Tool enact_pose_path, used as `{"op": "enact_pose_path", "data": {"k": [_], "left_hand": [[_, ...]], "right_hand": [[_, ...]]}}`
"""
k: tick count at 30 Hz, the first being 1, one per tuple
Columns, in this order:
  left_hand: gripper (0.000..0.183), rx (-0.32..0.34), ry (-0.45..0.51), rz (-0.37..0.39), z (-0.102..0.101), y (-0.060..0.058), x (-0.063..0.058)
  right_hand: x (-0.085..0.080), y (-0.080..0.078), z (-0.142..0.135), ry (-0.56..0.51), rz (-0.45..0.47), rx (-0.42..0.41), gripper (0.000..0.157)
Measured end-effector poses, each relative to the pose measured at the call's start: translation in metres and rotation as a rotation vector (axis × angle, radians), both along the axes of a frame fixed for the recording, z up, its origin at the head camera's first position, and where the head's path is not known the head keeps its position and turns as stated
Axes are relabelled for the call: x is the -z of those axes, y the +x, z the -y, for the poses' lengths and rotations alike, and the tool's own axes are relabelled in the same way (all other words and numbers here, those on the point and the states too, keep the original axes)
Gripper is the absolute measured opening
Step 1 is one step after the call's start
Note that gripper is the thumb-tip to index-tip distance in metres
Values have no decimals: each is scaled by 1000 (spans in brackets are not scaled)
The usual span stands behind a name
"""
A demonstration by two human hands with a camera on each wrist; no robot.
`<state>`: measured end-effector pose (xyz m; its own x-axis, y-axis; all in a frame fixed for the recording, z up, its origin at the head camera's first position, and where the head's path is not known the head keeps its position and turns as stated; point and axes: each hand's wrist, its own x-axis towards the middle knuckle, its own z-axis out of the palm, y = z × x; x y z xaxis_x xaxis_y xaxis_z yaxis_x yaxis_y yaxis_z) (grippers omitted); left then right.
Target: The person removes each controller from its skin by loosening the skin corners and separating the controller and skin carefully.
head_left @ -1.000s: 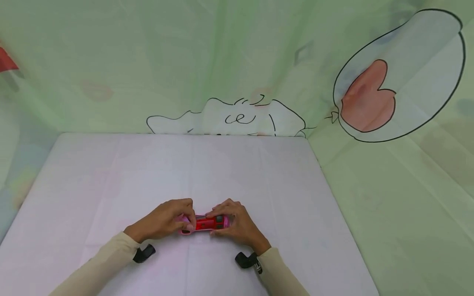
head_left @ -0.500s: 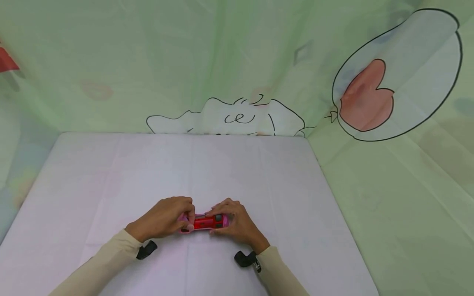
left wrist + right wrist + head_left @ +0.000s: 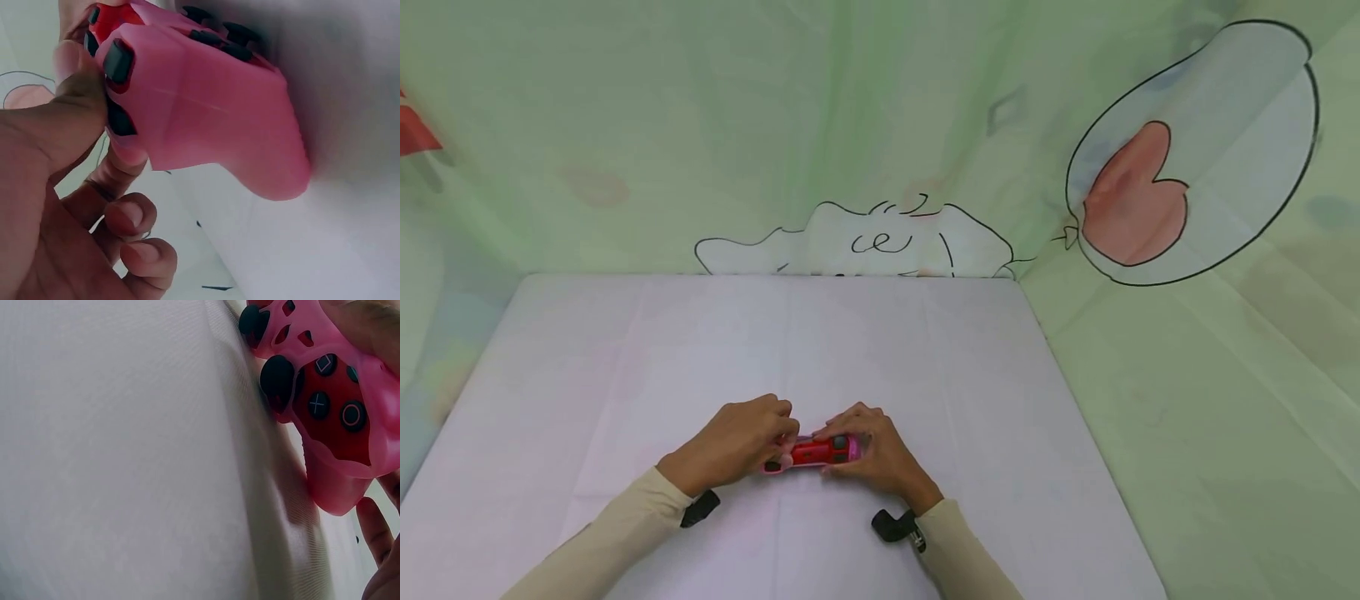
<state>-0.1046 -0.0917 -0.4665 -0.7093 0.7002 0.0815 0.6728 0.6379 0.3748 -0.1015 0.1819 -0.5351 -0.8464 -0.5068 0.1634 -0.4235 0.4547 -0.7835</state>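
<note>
A red game controller [image 3: 812,452] in a pink rubbery cover [image 3: 206,106] stands on the table with its shoulder-button edge facing up. My left hand [image 3: 733,442] pinches the cover at the controller's left end; in the left wrist view its thumb [image 3: 78,97] presses beside the black shoulder buttons [image 3: 119,61], with other fingers curled below. At the opposite end my right hand [image 3: 880,454] grips the controller between thumb and fingers. The right wrist view shows the round face buttons [image 3: 319,405] and black thumbsticks [image 3: 277,376], close to the white cloth.
A white cloth-covered table [image 3: 700,350] spreads around the hands. Behind and to the right hang pale green curtains [image 3: 737,108] with a drawn balloon and red heart [image 3: 1138,196]. Black wrist mounts [image 3: 892,527] sit below both hands.
The left hand's knuckles have risen slightly and its fingers have shifted a little at the cover's left end. The right hand keeps its grip, and the controller stays nearly in place.
</note>
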Motion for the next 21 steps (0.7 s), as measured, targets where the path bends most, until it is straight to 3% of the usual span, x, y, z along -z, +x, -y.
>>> {"op": "enact_pose_path", "data": {"k": [6, 12, 16, 21], "left_hand": [[33, 9, 105, 23, 9, 2, 11], [33, -36, 235, 9, 16, 10, 19], [33, -58, 254, 21, 18, 18, 22], [34, -79, 234, -61, 21, 24, 24]], "right_hand": [[1, 0, 1, 0, -6, 4, 48], [1, -1, 3, 15, -29, 18, 46], [0, 1, 3, 2, -9, 34, 46], [1, 1, 3, -3, 14, 39, 46]]}}
